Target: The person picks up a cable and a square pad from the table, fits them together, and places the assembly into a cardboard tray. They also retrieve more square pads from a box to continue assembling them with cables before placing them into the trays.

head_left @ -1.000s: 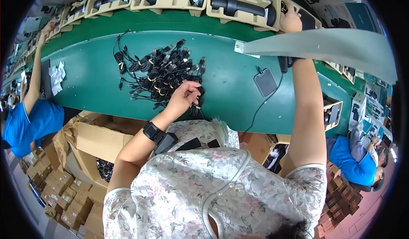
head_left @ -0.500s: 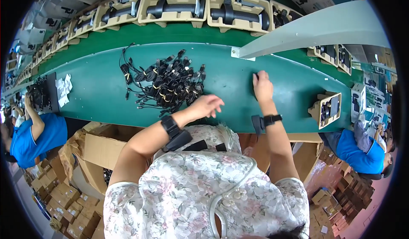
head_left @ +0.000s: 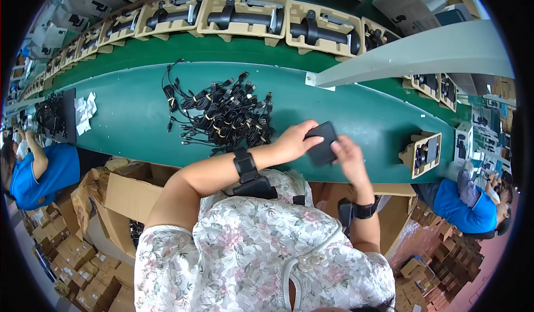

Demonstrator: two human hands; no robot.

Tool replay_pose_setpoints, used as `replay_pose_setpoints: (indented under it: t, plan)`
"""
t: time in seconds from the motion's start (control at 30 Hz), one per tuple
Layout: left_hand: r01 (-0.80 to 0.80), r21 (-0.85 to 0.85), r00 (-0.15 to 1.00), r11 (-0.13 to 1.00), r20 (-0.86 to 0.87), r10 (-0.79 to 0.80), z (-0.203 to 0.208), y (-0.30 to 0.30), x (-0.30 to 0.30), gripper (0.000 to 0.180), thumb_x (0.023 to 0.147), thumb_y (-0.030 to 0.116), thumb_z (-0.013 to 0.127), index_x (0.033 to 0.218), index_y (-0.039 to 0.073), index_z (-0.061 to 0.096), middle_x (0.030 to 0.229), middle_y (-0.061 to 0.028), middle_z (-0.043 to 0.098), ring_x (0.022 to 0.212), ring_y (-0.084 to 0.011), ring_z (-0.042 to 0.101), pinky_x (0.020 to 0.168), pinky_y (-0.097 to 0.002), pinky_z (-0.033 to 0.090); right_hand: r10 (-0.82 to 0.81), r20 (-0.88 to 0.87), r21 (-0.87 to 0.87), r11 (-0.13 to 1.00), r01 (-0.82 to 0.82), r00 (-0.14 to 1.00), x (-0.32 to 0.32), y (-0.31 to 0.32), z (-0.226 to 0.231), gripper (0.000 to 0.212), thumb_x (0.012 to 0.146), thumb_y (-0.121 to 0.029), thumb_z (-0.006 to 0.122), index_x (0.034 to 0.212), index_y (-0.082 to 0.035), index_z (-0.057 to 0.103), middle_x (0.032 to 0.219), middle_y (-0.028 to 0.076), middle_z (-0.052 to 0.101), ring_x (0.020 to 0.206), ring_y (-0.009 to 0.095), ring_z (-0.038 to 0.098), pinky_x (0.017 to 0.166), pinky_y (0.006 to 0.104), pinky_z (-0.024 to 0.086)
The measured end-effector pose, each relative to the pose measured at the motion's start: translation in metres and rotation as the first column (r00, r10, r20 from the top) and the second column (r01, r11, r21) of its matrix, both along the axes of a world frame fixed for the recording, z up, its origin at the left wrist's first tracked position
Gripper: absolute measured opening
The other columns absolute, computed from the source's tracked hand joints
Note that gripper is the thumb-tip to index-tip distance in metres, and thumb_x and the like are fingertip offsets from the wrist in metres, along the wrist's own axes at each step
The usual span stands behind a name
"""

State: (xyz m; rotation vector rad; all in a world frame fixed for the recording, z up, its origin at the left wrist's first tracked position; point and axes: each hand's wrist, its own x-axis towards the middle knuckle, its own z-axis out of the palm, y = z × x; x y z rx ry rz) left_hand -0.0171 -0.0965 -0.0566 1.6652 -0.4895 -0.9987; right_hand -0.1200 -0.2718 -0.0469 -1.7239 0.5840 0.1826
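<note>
A flat black rectangular thing (head_left: 321, 149) is held tilted over the green table, in front of my body. My left hand (head_left: 296, 142) grips its left side, thumb across its face. At its right edge, the fingers of my right hand (head_left: 350, 155) are curled, the thumb overlapping the thing; this hand is slightly blurred. Left of my hands lies a tangled heap of black cables (head_left: 225, 112), many bundled with pale ties. A black strap with a small box sits on each wrist.
Along the far side runs a row of tan moulded trays (head_left: 245, 16) holding black devices. A grey metal beam (head_left: 411, 53) slants over the table. One filled tray (head_left: 421, 155) stands at right, white paper scraps (head_left: 84, 113) at left. People in blue work on both sides; cardboard boxes (head_left: 133, 198) stand below.
My right hand has come back toward my body from farther out on the table. My left hand has moved right, and the flat black thing now shows between both hands.
</note>
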Motion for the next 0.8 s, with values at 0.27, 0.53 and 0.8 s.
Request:
replay_pose_setpoints:
  t: [0.27, 0.53, 0.8]
  plan:
    - [-0.339, -0.011, 0.89, 0.941, 0.322, 0.324, -0.034, 0.07, 0.015, 0.023, 0.084, 0.015, 0.058, 0.103, 0.003, 0.052, 0.089, -0.0105, 0.058, 0.07, -0.0209, 0.059, 0.067, -0.0303, 0.048, -0.279, 0.603, -0.112, 0.898, 0.426, 0.747, 0.125, -0.161, -0.039, 0.02, 0.082, -0.008, 0.06, 0.101, -0.003, 0.057, 0.086, 0.002, 0.06, 0.079, 0.008, 0.053, 0.073, 0.0219, 0.042]
    - [-0.622, 0.052, 0.77, 0.782, 0.223, 0.598, -0.042, 0.132, 0.002, 0.015, 0.085, 0.004, 0.054, 0.101, 0.002, 0.053, 0.084, -0.0065, 0.055, 0.065, -0.0124, 0.056, 0.058, -0.0241, 0.046, -0.07, 0.526, -0.211, 0.955, 0.21, 0.848, 0.239, -0.12, -0.037, 0.043, 0.082, -0.007, 0.061, 0.121, 0.002, 0.044, 0.085, 0.002, 0.057, 0.078, 0.011, 0.053, 0.071, 0.0232, 0.045]
    - [-0.8, 0.011, 0.469, 0.6, 0.635, 0.614, -0.033, 0.167, 0.046, 0.012, 0.085, 0.003, 0.053, 0.096, 0.003, 0.057, 0.084, -0.0049, 0.055, 0.063, -0.0124, 0.054, 0.057, -0.0248, 0.043, -0.16, 0.416, -0.269, 0.919, 0.289, 0.895, 0.266, -0.168, -0.101, 0.041, 0.085, -0.013, 0.059, 0.12, 0.002, 0.045, 0.077, 0.002, 0.056, 0.067, 0.008, 0.049, 0.064, 0.0213, 0.042]
